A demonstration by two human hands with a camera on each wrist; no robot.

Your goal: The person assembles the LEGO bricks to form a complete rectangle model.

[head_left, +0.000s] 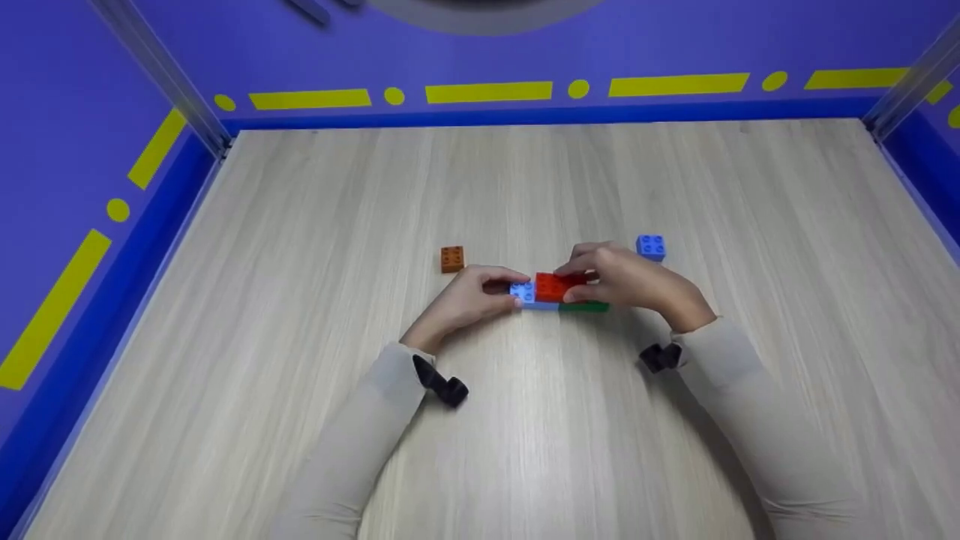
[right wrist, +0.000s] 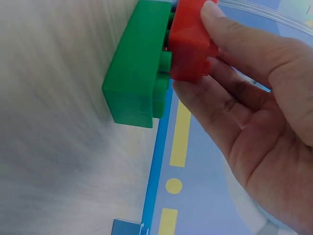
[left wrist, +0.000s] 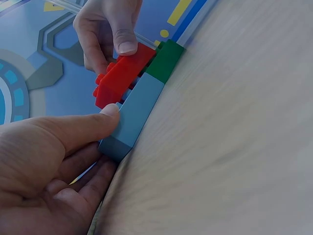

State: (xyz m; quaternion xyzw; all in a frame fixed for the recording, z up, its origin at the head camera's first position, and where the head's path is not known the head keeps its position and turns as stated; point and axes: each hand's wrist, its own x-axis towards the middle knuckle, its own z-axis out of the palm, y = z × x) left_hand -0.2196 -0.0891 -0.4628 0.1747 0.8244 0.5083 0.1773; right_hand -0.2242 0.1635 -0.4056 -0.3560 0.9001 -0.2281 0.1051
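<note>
A light blue building brick [left wrist: 139, 107] and a green building brick [right wrist: 134, 68] lie end to end on the table. My left hand [head_left: 472, 296] pinches the light blue brick at its outer end, thumb on the near side. Across the joint of these two, a red building brick [head_left: 551, 286] bridges both from above. My right hand [head_left: 626, 277] holds the red brick between thumb and fingers. Under the red brick, a thin gap with studs shows in the left wrist view. Bare green studs stick out past its end in the right wrist view.
An orange-brown brick [head_left: 452, 259] lies beyond the left hand. Another blue brick [head_left: 651, 247] lies just behind the right hand. Blue panels with yellow marks [head_left: 487, 92] border the wooden table [head_left: 337, 210] at the back and sides.
</note>
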